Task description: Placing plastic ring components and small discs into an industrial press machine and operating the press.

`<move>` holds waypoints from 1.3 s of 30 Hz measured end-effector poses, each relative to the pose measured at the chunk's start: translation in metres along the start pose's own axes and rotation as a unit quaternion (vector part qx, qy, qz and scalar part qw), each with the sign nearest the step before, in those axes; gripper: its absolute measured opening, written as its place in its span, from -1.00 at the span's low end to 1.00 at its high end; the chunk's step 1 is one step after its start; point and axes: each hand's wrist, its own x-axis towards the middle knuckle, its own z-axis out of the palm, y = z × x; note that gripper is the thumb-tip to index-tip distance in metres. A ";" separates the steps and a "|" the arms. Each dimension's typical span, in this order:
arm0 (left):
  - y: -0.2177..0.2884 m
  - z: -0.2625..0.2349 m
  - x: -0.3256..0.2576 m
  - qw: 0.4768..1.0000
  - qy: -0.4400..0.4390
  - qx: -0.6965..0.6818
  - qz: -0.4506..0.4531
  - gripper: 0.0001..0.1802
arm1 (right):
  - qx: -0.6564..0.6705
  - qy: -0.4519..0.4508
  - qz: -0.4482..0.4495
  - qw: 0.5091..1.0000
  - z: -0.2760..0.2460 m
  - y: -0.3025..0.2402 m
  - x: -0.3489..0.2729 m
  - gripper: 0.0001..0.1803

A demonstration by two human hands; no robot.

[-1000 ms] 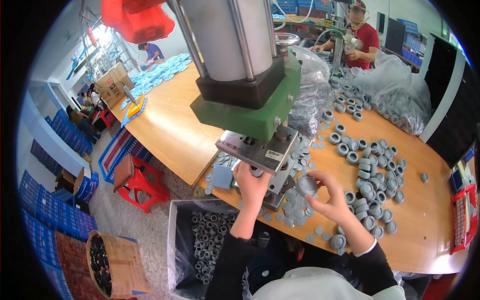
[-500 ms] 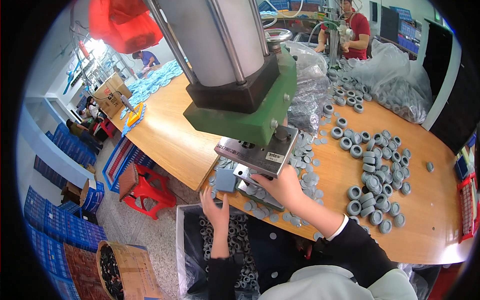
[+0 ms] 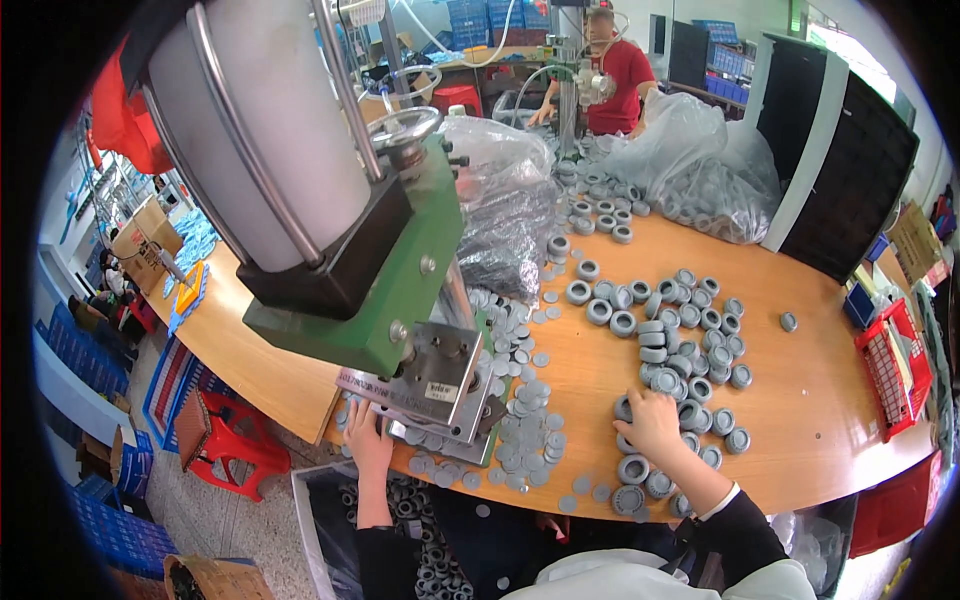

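Note:
A bench press with a green head [image 3: 340, 345] and a pale cylinder [image 3: 270, 130] stands over a metal die plate [image 3: 420, 400]. My left hand [image 3: 370, 445] is at the near left edge of that die, fingers stretched and slightly apart, nothing visible in them. Over at the pile of grey ring-shaped parts [image 3: 690, 345], my right hand [image 3: 655, 425] is closed round one grey ring [image 3: 622, 408] at the pile's near left side; its fingers partly cover it. Flat grey discs [image 3: 525, 435] lie scattered beside the press.
Below the table edge stands a bin [image 3: 310, 520] with many grey rings. A red stool [image 3: 235, 440] is at the left. Clear plastic bags [image 3: 690, 165] lie at the back, near a co-worker in a red shirt [image 3: 615, 85]. A red basket [image 3: 895, 365] sits at the right.
The view has turned to the right. My right hand has left the die and reached the pile of rings. My left hand stays by the press; the blue-grey block near it no longer shows.

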 end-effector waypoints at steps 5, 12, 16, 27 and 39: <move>-0.011 -0.007 -0.012 0.987 0.047 -0.138 -0.068 -0.56 | 0.039 -0.034 0.008 0.999 -0.008 -0.014 0.010 -0.54; 0.149 -0.072 0.024 0.910 0.109 -0.392 0.079 -0.37 | 0.339 0.066 -0.113 0.932 -0.071 -0.047 0.010 -0.44; 0.172 -0.083 0.032 0.871 0.166 -0.460 -0.051 -0.55 | 0.416 0.078 -0.210 0.881 -0.071 -0.095 0.009 -0.36; 0.078 -0.060 -0.074 0.909 0.295 -0.216 -0.200 -0.40 | 0.402 0.053 -0.241 0.882 -0.048 -0.205 0.042 -0.52; 0.019 -0.022 0.005 0.998 0.020 -0.045 -0.023 -0.59 | 0.482 -0.022 -0.196 0.854 -0.061 -0.211 0.028 -0.31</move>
